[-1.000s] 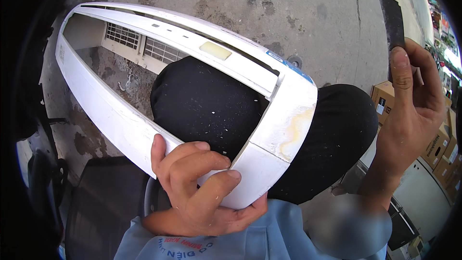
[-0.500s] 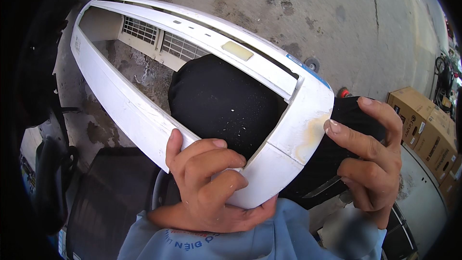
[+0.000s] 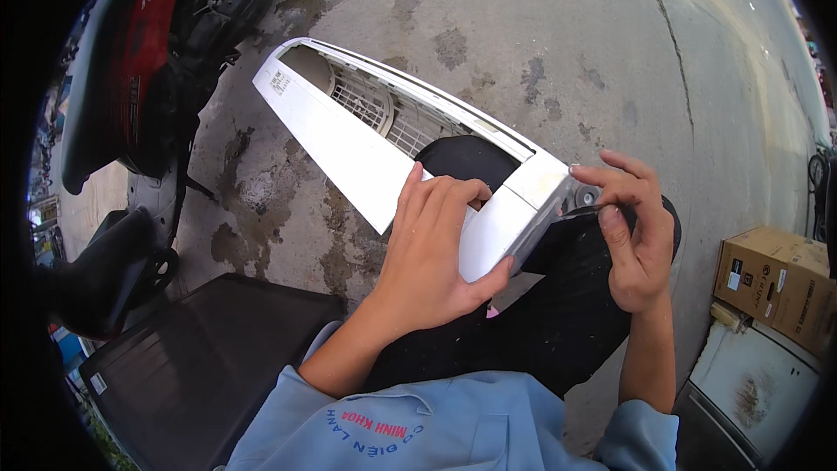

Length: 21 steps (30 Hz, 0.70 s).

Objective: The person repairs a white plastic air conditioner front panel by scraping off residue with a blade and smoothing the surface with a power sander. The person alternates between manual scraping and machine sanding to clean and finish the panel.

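Note:
A long white plastic air-conditioner casing [image 3: 340,153], with an open middle and lattice grilles, slants from my lap toward the far left. My left hand [image 3: 427,253] grips its near end, the thumb along the lower edge and the fingers over the long panel into the opening. Beside the near right corner is my right hand [image 3: 641,240], index finger bent at the corner and thumb against the curled fingers. A thin dark strip shows by those fingertips; whether they pinch it is unclear. The casing rests by my black-trousered knee [image 3: 471,161].
A red and black motorbike [image 3: 153,44] stands at the left. Below it lies a dark flat panel [image 3: 209,358]. At the right, a cardboard box [image 3: 776,283] sits by a stained white appliance [image 3: 750,384]. Damp patches mark the concrete floor [image 3: 540,35].
The view has shifted, and the casing now appears farther away and turned more on edge. My left hand still grips its near end. My right-hand fingers have drawn together by the corner.

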Each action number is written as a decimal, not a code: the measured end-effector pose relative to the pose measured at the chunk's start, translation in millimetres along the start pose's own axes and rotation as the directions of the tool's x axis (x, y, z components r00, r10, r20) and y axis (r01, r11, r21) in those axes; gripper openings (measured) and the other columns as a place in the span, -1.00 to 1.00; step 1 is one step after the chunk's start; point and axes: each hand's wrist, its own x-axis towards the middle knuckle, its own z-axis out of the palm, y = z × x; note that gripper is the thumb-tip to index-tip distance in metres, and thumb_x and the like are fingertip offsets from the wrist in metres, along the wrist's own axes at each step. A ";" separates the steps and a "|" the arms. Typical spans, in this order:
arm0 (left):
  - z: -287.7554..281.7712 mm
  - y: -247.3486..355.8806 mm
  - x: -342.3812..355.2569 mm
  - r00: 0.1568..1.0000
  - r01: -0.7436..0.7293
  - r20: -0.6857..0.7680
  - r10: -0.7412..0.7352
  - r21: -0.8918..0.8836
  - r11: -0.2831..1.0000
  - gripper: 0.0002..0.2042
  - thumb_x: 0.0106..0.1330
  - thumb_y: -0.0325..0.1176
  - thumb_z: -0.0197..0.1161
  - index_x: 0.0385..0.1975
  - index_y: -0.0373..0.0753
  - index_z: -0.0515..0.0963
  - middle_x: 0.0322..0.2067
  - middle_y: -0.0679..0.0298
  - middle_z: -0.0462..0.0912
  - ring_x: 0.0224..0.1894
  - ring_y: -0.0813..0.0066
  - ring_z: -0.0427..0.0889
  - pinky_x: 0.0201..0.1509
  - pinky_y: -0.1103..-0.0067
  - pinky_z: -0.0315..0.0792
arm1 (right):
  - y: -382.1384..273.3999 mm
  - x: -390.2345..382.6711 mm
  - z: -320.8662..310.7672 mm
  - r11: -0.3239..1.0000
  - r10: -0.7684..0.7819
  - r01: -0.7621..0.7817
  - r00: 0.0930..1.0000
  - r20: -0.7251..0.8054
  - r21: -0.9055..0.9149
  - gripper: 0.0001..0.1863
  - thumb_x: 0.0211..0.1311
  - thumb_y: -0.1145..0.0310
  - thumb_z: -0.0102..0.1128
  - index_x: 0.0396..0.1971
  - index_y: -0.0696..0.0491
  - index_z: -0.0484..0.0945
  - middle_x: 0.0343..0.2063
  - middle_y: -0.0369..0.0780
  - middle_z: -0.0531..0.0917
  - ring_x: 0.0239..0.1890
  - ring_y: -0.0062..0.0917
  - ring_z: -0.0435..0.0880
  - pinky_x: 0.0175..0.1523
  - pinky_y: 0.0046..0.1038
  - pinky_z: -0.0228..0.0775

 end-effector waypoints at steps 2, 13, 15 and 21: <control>-13.0 9.0 8.3 0.994 0.036 0.103 -0.044 0.079 0.996 -0.38 0.01 -0.10 0.54 0.02 -0.33 0.51 -0.13 0.11 0.56 0.04 0.08 0.52 0.43 0.14 0.20 | 5.7 -5.9 10.7 0.951 0.111 -0.004 0.938 -0.328 0.310 -0.81 0.58 0.36 0.00 -0.02 0.13 0.48 -0.18 -0.11 0.77 0.05 -0.38 0.67 0.31 -0.29 0.36; -63.0 7.4 109.6 0.899 0.279 0.354 -0.257 -0.012 0.960 -0.46 0.19 -0.08 0.48 -0.06 -0.49 0.66 -0.23 0.06 0.75 -0.22 0.42 0.72 -0.10 0.51 0.55 | -34.0 -51.3 -6.2 0.770 0.249 0.188 0.791 -0.559 0.609 -0.70 0.65 0.25 -0.05 0.11 0.13 0.50 -0.20 -0.16 0.76 -0.09 -0.51 0.72 0.14 -0.43 0.47; -84.3 9.0 137.0 0.902 0.317 0.330 -0.278 -0.069 0.946 -0.47 0.22 -0.07 0.48 -0.07 -0.50 0.64 -0.24 0.09 0.74 -0.26 0.48 0.71 -0.17 0.55 0.55 | -32.8 -63.4 -14.7 0.763 0.248 0.196 0.792 -0.559 0.616 -0.70 0.65 0.26 -0.04 0.06 0.13 0.57 -0.18 -0.17 0.76 -0.08 -0.51 0.71 0.14 -0.43 0.46; -118.1 67.9 94.9 0.994 0.096 0.070 -0.080 -0.274 0.957 -0.45 0.22 -0.03 0.48 -0.08 -0.48 0.62 -0.28 0.16 0.71 -0.27 0.51 0.67 -0.16 0.56 0.52 | -21.1 -91.6 -39.4 0.825 0.187 0.267 0.702 -0.687 0.498 -0.73 0.64 0.27 -0.01 -0.05 0.07 0.65 -0.12 -0.22 0.76 0.01 -0.50 0.69 0.21 -0.42 0.41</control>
